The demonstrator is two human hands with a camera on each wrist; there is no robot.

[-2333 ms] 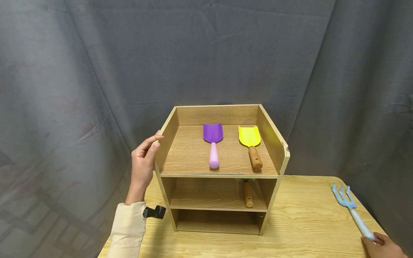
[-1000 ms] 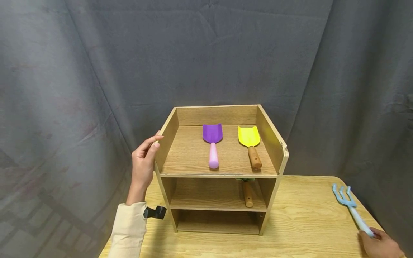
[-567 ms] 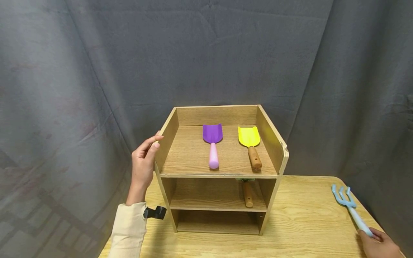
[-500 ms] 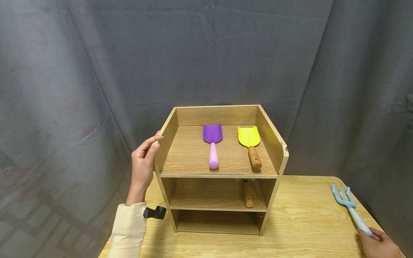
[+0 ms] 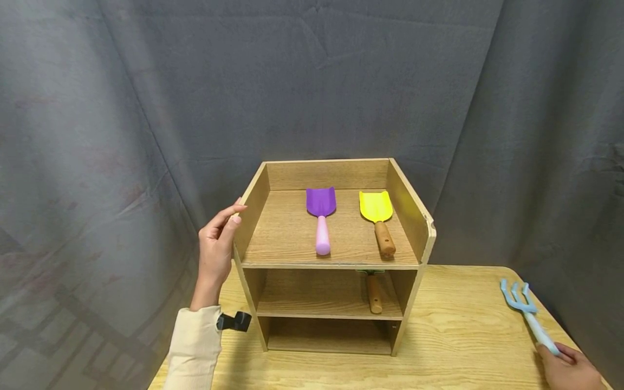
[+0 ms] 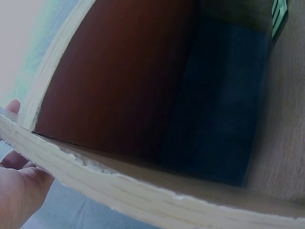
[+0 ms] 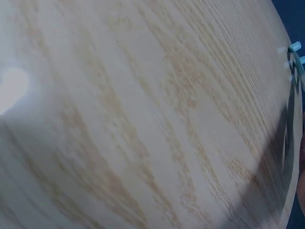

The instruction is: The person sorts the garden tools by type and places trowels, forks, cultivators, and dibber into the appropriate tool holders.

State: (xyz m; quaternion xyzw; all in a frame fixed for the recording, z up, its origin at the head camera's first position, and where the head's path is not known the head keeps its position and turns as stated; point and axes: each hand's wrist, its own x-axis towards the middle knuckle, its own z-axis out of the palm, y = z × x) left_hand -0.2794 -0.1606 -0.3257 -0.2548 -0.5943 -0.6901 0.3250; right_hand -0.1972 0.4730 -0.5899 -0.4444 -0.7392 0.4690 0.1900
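Observation:
At the left side of a small wooden shelf, my left hand grips the side panel's edge, thumb in front and a finger along the top. The left wrist view shows fingertips on both sides of that panel. Low at the right, my right hand holds the end of the handle of a light blue three-pronged hand fork, prongs pointing away. The right wrist view catches only the prongs at its edge. On the top shelf lie a purple shovel with a pink handle and a yellow shovel with a brown handle.
A tool with a brown handle and green head lies at the right of the middle shelf. The light wooden table carries the shelf and has a rounded far right corner. Grey curtains hang behind and at both sides.
My right hand and the hand fork have shifted slightly left, the hand also a little farther forward. My left hand and the shovels stay in place.

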